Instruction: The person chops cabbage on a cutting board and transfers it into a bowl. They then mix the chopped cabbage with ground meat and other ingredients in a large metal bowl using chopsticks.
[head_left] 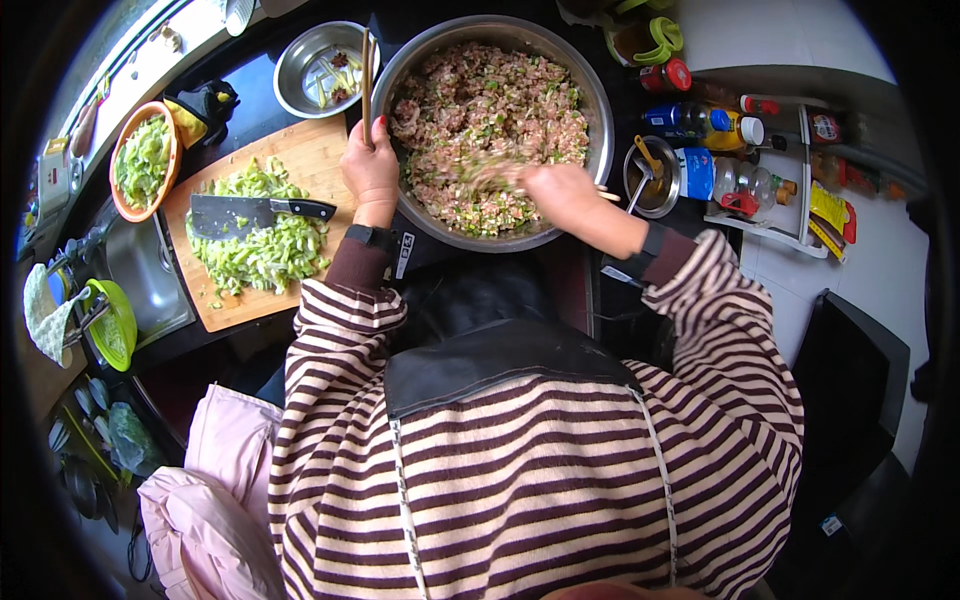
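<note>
A large steel bowl (606,130) holds minced meat (480,100) mixed with chopped green bits. My right hand (575,200) is over the bowl's right side, closed on chopsticks (607,194) whose pale ends stick out behind it. Their other ends blur into the filling. At the bowl's left rim, my left hand (371,170) grips brown chopsticks (367,75) held upright. To its left lies a wooden cutting board (325,150) with chopped green vegetable (265,260). A cleaver (235,215) with a black handle rests across that pile.
A smaller steel bowl (293,70) with scallion pieces and spices stands behind the board. Left are an orange bowl (125,200) of chopped greens and a sink (150,275). At right sit a small metal bowl (670,190) with spoons and several bottles (740,180).
</note>
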